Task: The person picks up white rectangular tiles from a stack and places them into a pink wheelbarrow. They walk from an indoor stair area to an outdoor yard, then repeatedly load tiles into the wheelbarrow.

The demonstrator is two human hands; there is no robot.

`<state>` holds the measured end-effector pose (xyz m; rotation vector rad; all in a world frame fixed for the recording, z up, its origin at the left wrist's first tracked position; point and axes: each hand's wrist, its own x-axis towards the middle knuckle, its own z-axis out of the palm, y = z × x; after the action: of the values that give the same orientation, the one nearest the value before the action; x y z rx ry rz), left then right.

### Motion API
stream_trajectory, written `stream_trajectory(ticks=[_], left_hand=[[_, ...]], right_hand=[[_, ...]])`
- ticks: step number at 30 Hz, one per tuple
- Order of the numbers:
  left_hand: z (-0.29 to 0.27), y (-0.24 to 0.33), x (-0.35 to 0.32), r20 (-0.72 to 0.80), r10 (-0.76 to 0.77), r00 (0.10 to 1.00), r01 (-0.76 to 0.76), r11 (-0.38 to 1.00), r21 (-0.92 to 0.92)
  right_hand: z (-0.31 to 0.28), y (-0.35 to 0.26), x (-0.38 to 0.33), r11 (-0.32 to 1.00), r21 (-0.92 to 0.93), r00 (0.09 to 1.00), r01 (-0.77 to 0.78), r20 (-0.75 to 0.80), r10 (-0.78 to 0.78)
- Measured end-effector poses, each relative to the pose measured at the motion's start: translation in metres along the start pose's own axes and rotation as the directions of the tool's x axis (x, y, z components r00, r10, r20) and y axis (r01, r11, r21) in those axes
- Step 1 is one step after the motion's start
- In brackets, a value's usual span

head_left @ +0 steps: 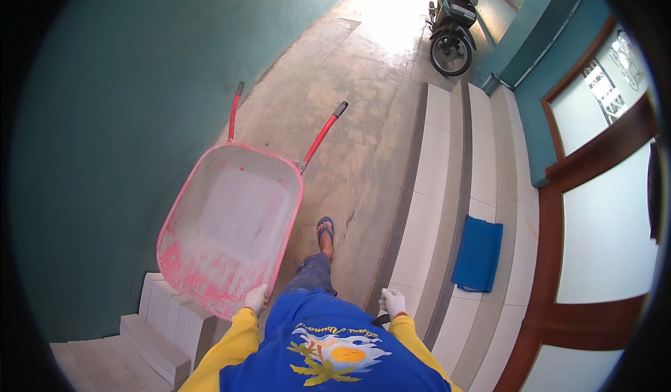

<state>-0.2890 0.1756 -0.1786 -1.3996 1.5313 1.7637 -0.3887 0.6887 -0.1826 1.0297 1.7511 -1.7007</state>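
A wheelbarrow (231,210) with a worn, pink-rimmed grey tray stands at my front left, its red handles pointing away from me. The tray holds only stains and scraped paint. My left hand (256,298), in a white glove, is curled at the near right corner of the tray's rim. Part of its grip is hidden from above. On the other side of my body, my right hand (393,301), also gloved in white, hangs over the steps with its fingers curled in. Nothing shows in it. A short dark strap (381,320) lies beside that wrist.
Tiled steps (428,161) with dark edges run along the right, below wood-framed glass doors (608,217). On them lies a folded blue cloth (478,253). A motorcycle (453,32) stands farther up the concrete passage. Pale blocks (171,322) rest against the green wall (133,126).
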Motion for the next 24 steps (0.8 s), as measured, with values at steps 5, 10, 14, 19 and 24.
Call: stream_trajectory(ticks=[5, 10, 14, 19, 24], left_hand=[[0.055, 0.094, 0.079, -0.098, -0.2, 0.975, 0.209, 0.974, 0.086], [0.105, 0.23, 0.166, -0.024, -0.096, 0.995, 0.098, 0.986, 0.136], [0.166, 0.389, 0.2, 0.118, 0.115, 0.986, -0.117, 0.993, 0.014], [0.224, 0.526, 0.244, 0.057, 0.289, 0.956, -0.286, 0.957, -0.051], [0.241, 0.558, 0.337, -0.079, 0.124, 0.989, -0.136, 0.973, -0.184]], right_hand=[[-0.043, -0.06, 0.044, 0.953, 0.24, 0.896, -0.186, -0.358, 0.265], [-0.076, -0.165, 0.091, 0.95, 0.259, 0.927, -0.177, -0.281, 0.249], [-0.056, -0.252, 0.137, 0.98, 0.196, 0.9, -0.029, -0.421, 0.111], [-0.017, -0.329, 0.208, 0.979, 0.181, 0.93, -0.097, -0.334, 0.154], [0.01, -0.439, 0.311, 0.994, 0.002, 0.954, -0.105, -0.281, 0.101]])
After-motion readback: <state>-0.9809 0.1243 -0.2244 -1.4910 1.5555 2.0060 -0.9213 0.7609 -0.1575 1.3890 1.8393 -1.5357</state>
